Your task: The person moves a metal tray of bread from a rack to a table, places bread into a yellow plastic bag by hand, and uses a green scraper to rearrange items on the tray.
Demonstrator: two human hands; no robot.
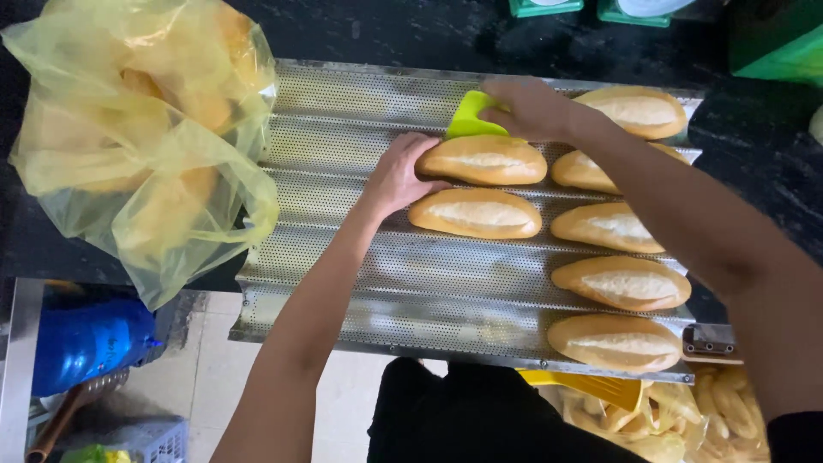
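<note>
Standing right next to this, and the big thing is the perforated metal baguette tray [360, 283], one tray, wavy channels, stretching out under both hands and mostly bare on the left-hand side. Off past the left hand sits one bulging yellow plastic bag [146, 137] with loaves showing through it; how many is anyone's guess. On the tray I count seven golden loaves: two in the column by the left hand, five running down under the right forearm. The left hand [399, 176] is cupped against the end of the upper loaf [484, 160], fingers curled onto its crust, not squeezing hard as far as I can tell. The right hand [527, 107] sits just above that same loaf, closed around one lime-green plastic scraper [470, 116]. If it were me, I'd keep the scraper flat along the channel and slide it under the crust rather than prying, while the left hand only steadies the bread so it doesn't crush or roll into the loaf below [476, 214].
</note>
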